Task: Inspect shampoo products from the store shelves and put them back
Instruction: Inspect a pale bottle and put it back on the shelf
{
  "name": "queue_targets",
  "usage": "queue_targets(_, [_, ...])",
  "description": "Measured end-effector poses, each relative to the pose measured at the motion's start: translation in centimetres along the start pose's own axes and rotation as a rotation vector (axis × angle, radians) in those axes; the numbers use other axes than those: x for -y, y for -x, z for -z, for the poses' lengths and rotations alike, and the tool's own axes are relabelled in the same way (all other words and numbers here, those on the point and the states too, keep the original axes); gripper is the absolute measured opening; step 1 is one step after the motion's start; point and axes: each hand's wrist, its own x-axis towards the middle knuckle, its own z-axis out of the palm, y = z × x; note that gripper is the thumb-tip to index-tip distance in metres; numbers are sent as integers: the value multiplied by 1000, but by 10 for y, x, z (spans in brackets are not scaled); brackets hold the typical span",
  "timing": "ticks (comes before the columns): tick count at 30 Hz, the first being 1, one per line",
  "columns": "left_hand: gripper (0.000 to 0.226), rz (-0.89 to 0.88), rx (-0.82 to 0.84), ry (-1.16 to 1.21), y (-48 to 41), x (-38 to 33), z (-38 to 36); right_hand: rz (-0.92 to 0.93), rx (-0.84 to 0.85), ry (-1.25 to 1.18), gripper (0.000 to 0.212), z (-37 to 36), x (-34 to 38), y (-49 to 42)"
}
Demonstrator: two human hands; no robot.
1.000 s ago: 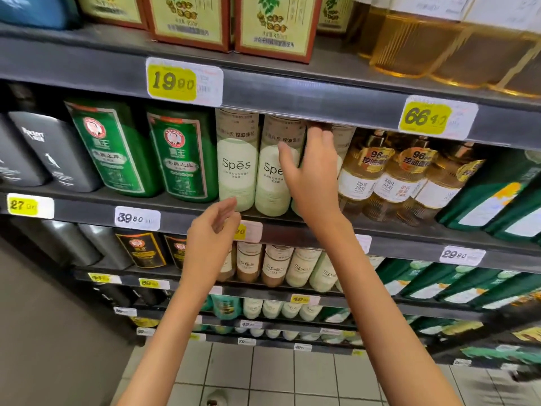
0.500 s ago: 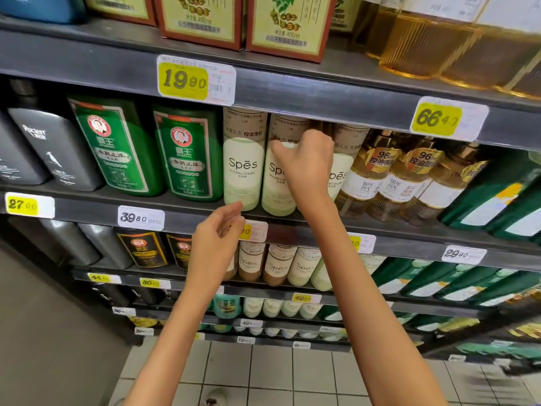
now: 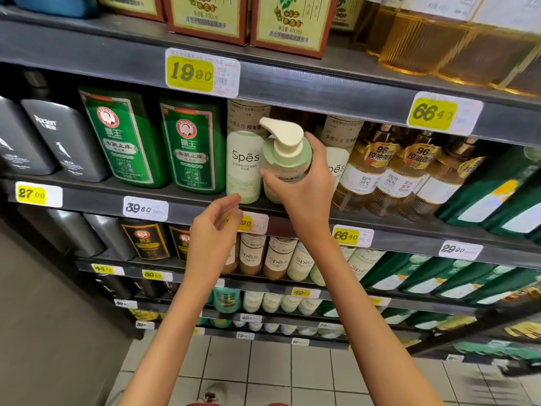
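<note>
At the front of the middle shelf (image 3: 87, 197), a pale green pump bottle (image 3: 285, 164) was held tilted toward the camera, beside an upright Spēs bottle (image 3: 244, 168). It was gripped by the right hand (image 3: 306, 189), whose fingers and thumb were curled round its body. Whether its base rested on the shelf could not be determined. The left hand (image 3: 213, 234) was positioned below the shelf edge, before a price label (image 3: 256, 224), with fingers loosely curled and nothing held.
</note>
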Motion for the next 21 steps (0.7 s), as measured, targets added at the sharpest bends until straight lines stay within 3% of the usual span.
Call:
queue_targets(5, [42,-8,14,17,24,1,-6,36,-60,-145,64,18,9,20])
queue_targets(9, [52,48,136,-9,53,8,-19,-303,70,-464,45,27,17,26])
queue_targets(12, [70,94,134,-90,74,17,-29,-542,149,-597,32,27,11,39])
queue_targets(17, [51,161,110,-134,83,25,-30,-663,302,-562,33,34,-5,46])
queue_targets(19, [42,195,187,-2,84,23,-26,-718,429,-631,42,40,-15,47])
queue_targets(21, [48,254,330,195,85,21,-19,-815,547,-812,43,44,-23,51])
